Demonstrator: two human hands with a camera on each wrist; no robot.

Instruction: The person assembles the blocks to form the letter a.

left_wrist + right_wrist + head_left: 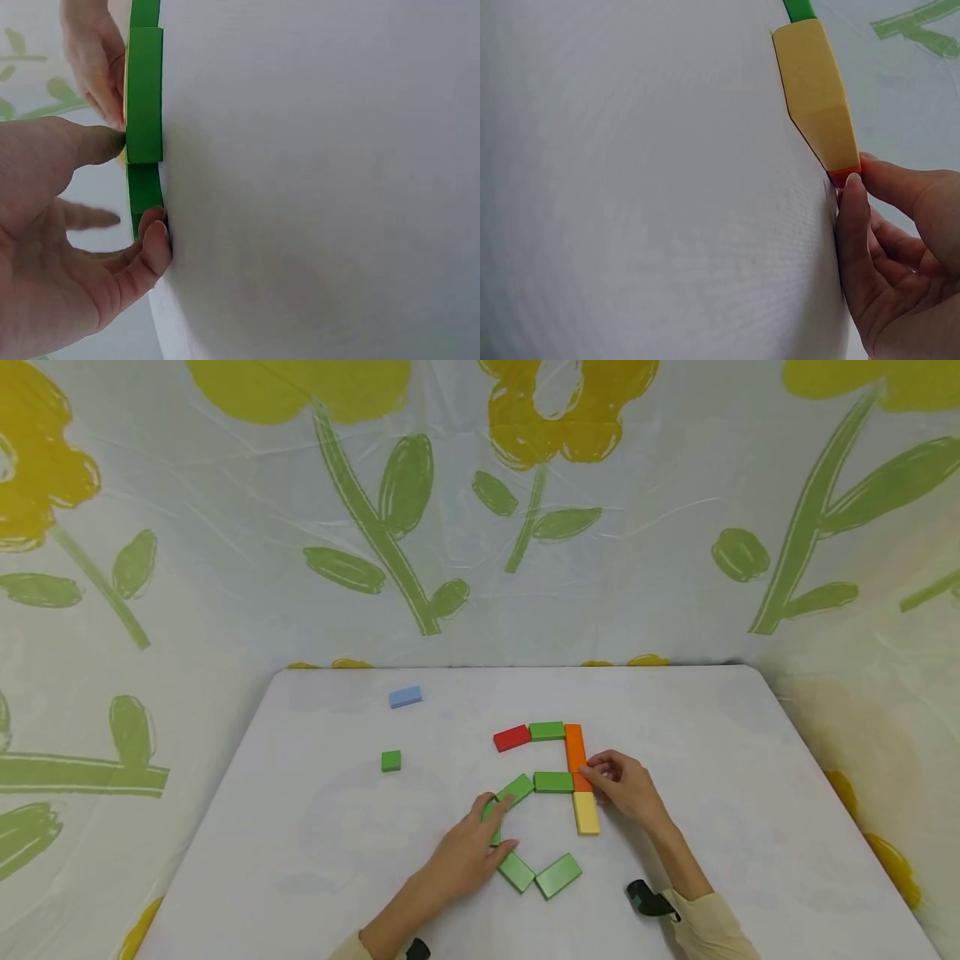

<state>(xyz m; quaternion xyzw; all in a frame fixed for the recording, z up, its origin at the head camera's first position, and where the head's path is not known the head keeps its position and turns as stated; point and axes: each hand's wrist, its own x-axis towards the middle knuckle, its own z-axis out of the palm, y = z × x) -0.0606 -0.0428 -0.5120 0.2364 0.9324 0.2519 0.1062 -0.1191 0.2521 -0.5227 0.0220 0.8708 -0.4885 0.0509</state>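
Note:
My left hand (465, 852) spreads beside a chain of green blocks at the table's middle. Its thumb touches a lower green block (517, 872), and its fingers reach the left green block (491, 822) and an upper green block (516, 789). In the left wrist view a green block (145, 94) stands by the thumb tip. My right hand (626, 785) pinches the lower orange block (582, 782) with thumb and fingertips. Below that block lies a yellow block (587, 814); above it is a longer orange block (574, 747). A middle green block (553, 782) touches the orange column's left side.
A red block (512, 738) and another green block (547, 731) extend left from the column's top. One more green block (558, 877) slants at the chain's bottom. Apart to the left lie a small green block (391, 761) and a blue block (406, 697) on the white table (315, 860).

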